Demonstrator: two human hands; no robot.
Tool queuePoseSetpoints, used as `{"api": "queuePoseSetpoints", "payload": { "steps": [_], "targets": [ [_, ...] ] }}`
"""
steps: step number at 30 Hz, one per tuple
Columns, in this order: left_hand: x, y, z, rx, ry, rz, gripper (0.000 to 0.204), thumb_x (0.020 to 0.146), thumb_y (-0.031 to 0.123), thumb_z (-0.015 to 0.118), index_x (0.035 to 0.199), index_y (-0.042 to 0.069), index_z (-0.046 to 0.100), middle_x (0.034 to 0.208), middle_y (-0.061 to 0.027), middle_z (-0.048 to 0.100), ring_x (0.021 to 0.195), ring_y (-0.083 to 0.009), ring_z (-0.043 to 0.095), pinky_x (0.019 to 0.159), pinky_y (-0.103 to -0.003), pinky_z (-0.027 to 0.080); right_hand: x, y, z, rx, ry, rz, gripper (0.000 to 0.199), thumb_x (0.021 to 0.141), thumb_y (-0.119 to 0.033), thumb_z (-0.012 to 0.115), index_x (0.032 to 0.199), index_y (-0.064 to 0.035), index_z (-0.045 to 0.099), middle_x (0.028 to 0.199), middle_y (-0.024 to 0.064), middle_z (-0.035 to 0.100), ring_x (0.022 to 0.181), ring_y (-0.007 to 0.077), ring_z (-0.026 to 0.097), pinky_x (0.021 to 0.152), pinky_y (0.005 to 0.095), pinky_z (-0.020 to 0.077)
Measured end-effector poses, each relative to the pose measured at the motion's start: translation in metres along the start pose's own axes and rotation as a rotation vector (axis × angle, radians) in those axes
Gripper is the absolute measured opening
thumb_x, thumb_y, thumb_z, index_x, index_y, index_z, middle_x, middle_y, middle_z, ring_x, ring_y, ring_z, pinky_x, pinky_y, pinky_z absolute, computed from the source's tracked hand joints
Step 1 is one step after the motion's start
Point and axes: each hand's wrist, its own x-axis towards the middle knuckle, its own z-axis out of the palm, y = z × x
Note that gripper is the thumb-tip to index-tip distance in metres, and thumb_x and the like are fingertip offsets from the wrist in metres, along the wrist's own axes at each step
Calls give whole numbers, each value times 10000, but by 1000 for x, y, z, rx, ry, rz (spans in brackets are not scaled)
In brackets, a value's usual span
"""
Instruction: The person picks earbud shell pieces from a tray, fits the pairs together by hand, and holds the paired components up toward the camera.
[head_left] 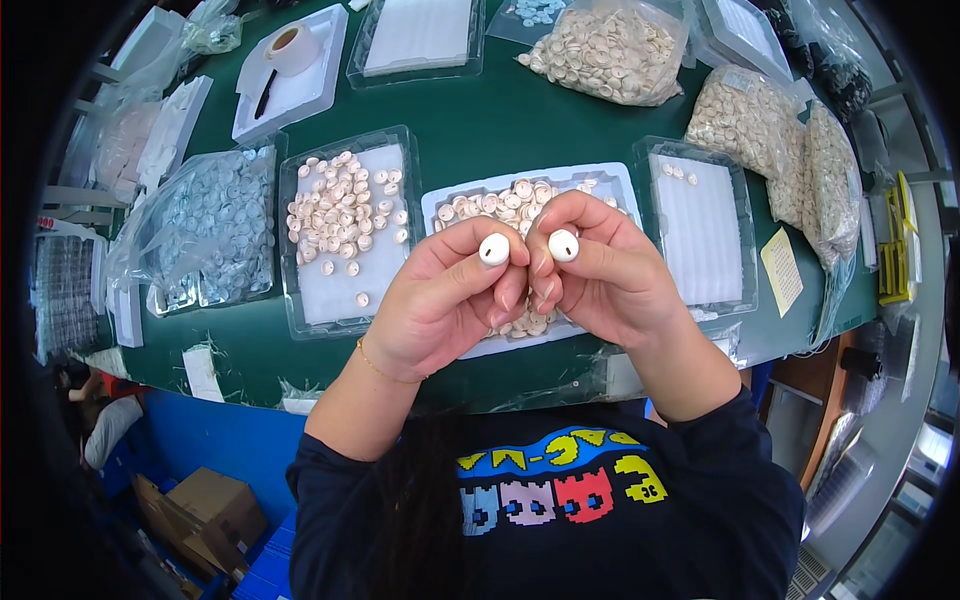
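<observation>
left hand (440, 300): pinches white cap (494, 249) | right hand (600, 275): pinches second cap (563, 245) (knuckles touching) | below: tray (436, 203) of caps

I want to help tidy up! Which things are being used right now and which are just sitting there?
In use:
left hand pinching a small white cap
right hand pinching a second white cap
tray of caps under the hands

Just lying about:
tape roll
yellow note
bagged caps
cardboard box
</observation>
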Motion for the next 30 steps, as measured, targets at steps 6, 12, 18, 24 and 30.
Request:
{"api": "queuePoseSetpoints", "payload": {
  "steps": [6, 12, 18, 24, 30],
  "targets": [
    [5, 4, -5, 44, 16, -87, 183, 925, 131, 469, 994, -15, 556, 865, -106, 620, 668, -132, 584, 629, -228, 480, 1, -2, 1, -514, 149, -330, 156, 846, -10, 564, 998, 13, 583, 896, 108, 636, 786, 161, 623, 704, 268, 514],
    [12, 9, -11, -40, 238, -121, 274, 849, 10, 469, 1108, -54, 533, 911, -135, 625, 780, -186, 623, 699, -262, 513, 13, -10, -6, -1608, 170, -760, 166, 728, 46, 606, 868, -30, 652, 859, 90, 639, 799, 232, 602, 699, 305, 479],
    [4, 52, -44, 644, 483, 337, 235, 817, 24, 501, 1017, -35, 607, 861, -98, 637, 764, -176, 612, 691, -275, 492, 10, -19, -22, -1892, 233, -355, 81, 749, -34, 584, 781, -53, 655, 775, 71, 608, 793, 270, 548, 732, 362, 447],
    [8, 39, -39, 1857, 572, 282, 82, 764, 88, 623, 829, 53, 660, 780, -47, 619, 747, -162, 561, 700, -308, 406, 14, -11, -42, -2098, 131, -212, 73, 721, -59, 591, 750, -72, 657, 773, 76, 606, 784, 270, 543, 725, 381, 437],
    [14, 5, -37, 2150, 475, 253, 80, 708, 151, 679, 760, 98, 649, 834, -18, 517, 865, -196, 493, 783, -361, 276, 17, -6, -39, -2125, 141, -193, 60, 700, -58, 585, 714, -73, 642, 767, 78, 605, 790, 268, 548, 728, 385, 437]
  ]
}}
